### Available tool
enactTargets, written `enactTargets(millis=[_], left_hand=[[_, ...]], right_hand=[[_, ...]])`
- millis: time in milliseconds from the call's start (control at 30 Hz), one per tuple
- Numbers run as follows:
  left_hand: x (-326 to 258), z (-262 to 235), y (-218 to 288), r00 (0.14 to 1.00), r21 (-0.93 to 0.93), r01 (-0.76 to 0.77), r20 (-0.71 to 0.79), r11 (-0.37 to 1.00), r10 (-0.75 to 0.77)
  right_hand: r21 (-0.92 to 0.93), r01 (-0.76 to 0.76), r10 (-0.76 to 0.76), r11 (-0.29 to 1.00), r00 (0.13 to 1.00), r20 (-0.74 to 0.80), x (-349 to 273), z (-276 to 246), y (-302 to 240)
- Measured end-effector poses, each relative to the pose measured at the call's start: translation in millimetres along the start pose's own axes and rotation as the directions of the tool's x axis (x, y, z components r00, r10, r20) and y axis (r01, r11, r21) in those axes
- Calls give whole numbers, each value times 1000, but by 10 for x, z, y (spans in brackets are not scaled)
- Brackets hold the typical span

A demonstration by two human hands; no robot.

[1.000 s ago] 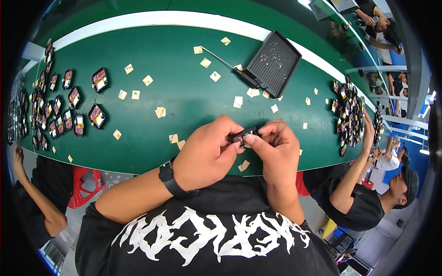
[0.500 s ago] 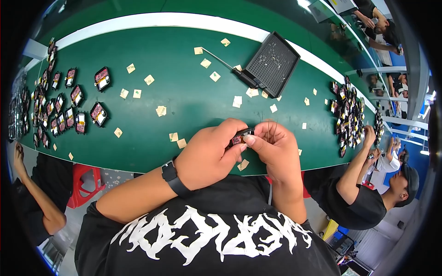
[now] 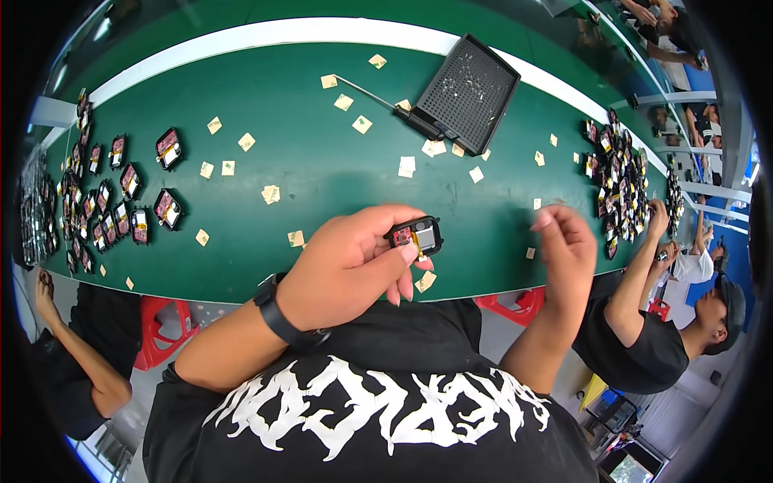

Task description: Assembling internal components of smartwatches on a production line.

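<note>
My left hand [image 3: 346, 253] grips a small black device housing [image 3: 427, 235] between thumb and fingers, above the near part of the table. Its inner side faces up and shows a red circuit board, a yellow strip and a grey-white rectangular part. My right hand [image 3: 570, 249] hovers apart from it to the right, over the table near a small paper square [image 3: 538, 204]. Its fingers are curled in toward the thumb and slightly smeared by motion; whatever lies between them, if anything, cannot be made out.
On the green table [image 3: 322, 161], many similar housings stand at left [image 3: 121, 201] and are heaped at right [image 3: 618, 177]. Small beige paper squares [image 3: 270, 194] lie scattered. A black perforated tray [image 3: 467, 88] and a thin metal-shafted tool [image 3: 366, 91] lie at the back. Co-workers sit on both sides.
My right hand has left the housing and moved right. My left hand still holds the housing, now tilted so that more of its inside shows. The view has shifted slightly.
</note>
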State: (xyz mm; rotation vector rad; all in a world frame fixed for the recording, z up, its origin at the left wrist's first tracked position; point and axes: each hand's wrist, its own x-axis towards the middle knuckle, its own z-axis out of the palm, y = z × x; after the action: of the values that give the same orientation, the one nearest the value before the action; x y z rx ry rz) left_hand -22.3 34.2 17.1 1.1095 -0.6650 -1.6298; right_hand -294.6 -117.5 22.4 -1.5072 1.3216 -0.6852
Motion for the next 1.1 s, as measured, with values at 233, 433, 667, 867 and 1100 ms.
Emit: enactTargets(millis=[233, 433, 667, 867, 1100], left_hand=[[-274, -3, 277, 993, 59, -104, 71, 993, 100], [-463, 9, 254, 964, 207, -266, 78, 942, 255], [-566, -60, 251, 969, 217, -246, 72, 945, 236], [-578, -54, 279, 986, -9, -166, 32, 986, 166], [-533, -184, 138, 998, -80, -39, -47, 996, 35]], right_hand=[[-926, 359, -728, 114, 665, 168, 658, -444, 135], [-949, 309, -607, 65, 767, 208, 1000, -542, 159], [-950, 301, -530, 78, 820, 216, 1082, -545, 201], [-952, 297, -551, 68, 807, 213, 1125, -627, 65], [-978, 206, -581, 21, 799, 156, 1125, -547, 98]])
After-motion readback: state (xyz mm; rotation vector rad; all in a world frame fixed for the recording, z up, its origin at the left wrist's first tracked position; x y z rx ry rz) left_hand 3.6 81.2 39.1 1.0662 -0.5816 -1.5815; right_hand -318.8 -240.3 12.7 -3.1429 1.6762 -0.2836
